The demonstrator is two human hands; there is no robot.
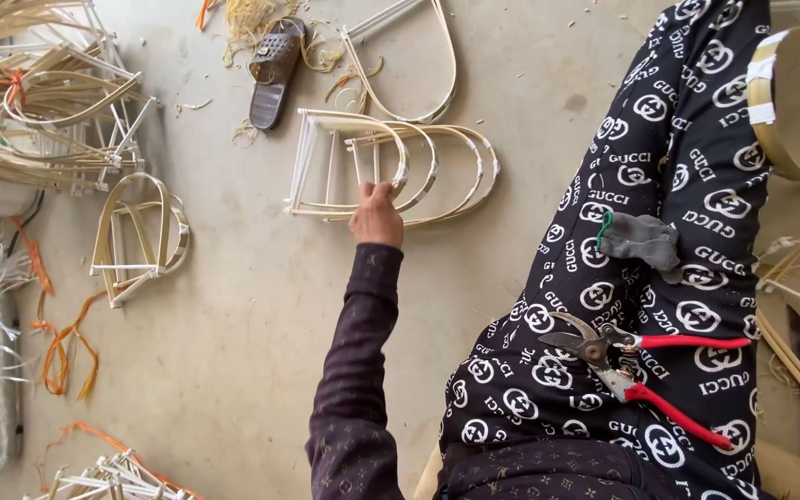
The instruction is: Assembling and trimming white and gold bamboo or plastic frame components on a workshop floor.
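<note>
The concrete floor (233,343) carries bamboo frames (391,167) at its middle, a brown sandal (273,72) near the top edge, and orange strips (65,347) at left.

Pale split bamboo, cloth and steel on bare concrete

The left hand (377,218) touches a bamboo frame (391,171) of smooth, pale, faintly glossy strips; its sleeve (358,370) is dark matt knit cloth. The pruning shears (645,370) have dull grey metal blades and glossy red plastic grips, lying on black printed fabric trousers (659,185) beside a grey cloth glove (641,239). The concrete floor (233,324) is matt and rough; the sandal (275,72) looks like brown rubbery plastic.
</note>
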